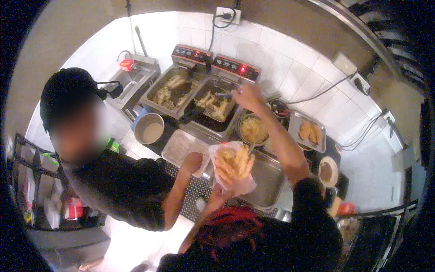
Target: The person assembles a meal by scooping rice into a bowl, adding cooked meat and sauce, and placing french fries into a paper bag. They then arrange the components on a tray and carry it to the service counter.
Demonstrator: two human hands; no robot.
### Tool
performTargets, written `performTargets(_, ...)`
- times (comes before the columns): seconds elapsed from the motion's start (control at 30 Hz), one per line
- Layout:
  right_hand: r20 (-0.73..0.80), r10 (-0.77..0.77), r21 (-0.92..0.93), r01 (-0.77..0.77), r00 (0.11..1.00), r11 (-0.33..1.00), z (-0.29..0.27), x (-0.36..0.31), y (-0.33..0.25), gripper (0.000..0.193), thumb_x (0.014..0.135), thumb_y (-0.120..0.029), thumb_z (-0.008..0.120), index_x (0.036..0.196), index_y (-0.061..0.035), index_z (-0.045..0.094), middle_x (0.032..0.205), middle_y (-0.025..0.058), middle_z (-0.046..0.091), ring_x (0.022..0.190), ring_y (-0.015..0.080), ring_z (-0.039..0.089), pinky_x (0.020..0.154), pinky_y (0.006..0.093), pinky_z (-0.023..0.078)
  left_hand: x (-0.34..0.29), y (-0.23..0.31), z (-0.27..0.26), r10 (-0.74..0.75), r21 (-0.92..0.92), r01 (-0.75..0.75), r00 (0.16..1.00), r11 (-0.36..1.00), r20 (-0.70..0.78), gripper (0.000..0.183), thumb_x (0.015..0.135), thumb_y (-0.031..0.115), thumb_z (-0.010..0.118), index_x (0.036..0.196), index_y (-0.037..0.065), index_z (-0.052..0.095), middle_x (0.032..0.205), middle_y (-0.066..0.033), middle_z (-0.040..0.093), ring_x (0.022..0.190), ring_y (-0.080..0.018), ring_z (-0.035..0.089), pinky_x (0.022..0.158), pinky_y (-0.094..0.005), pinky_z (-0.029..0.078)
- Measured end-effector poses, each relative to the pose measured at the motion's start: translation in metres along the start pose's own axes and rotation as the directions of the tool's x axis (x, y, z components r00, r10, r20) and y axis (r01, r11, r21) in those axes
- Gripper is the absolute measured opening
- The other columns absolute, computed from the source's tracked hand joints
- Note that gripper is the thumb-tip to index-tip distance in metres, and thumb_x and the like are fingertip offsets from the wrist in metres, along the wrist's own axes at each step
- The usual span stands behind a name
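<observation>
Status: partway, by my read. Done (prob.): batch of golden fried strips (231, 165), now in paper liner (247, 187) at front of counter, held up over steel pan (268, 181). Left: more battered pieces (219, 109) in R fryer, at the wire basket; L fryer also has pale pieces (174, 82) in oil, doneness can't be told. Red lamp (243, 70) lit on R fryer's panel, so prob. heating.

Grip: L hand (220, 192) curled under/around the liner, fingers partly hidden, has the load. R hand (249, 97) stretched over R fryer, closed up, appears to have a slim utensil (223, 94); type unclear (blur).

Around: pot w/ pale batter (149, 128); bowl w/ yellowish bits (253, 129); metal tray (321, 147) w/ fried cutlets (310, 133), R side; round dish (328, 171) w/ brown contents.

In the way: co-worker's hand (192, 162) over plastic tub (174, 152), near L hand; basket handle (190, 116) juts out frontward; own R forearm passes beside bowl.
</observation>
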State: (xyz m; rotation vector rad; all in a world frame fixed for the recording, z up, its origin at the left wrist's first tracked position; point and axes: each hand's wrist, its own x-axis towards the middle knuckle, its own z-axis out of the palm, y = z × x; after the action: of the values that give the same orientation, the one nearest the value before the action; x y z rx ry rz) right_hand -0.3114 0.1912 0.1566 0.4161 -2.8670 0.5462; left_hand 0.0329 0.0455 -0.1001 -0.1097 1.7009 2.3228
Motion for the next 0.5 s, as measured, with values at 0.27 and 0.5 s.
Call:
performTargets(0.27,-0.071,0.086,0.023,-0.085,0.994,0.996,0.098,0.085,-0.004,0.045,0.08,-0.035,0.071,0.092,0.0088,0.073,0.089,0.0284,0.073,0.092,0.0425,0.073,0.087,0.0495,0.058,-0.015,-0.006,0.011,-0.138,-0.005,0.138,0.99,0.99,-0.018,0.054,0.086,0.016,0.08,0.131,-0.003,0.058,0.126,-0.013,0.067,0.117,-0.0216,0.062,0.102,-0.0377,0.05)
performTargets(0.5,-0.151,0.175,0.121,-0.157,0.973,0.98,0.102,0.082,0.026,0.044,0.079,-0.036,0.074,0.089,0.0064,0.073,0.081,0.0241,0.074,0.083,0.0401,0.074,0.083,0.049,0.059,-0.007,-0.021,0.007,0.052,-0.08,-0.049,0.998,0.996,0.039,0.054,0.088,0.013,0.079,0.135,-0.002,0.056,0.129,-0.0126,0.067,0.12,-0.0226,0.061,0.106,-0.0394,0.049)
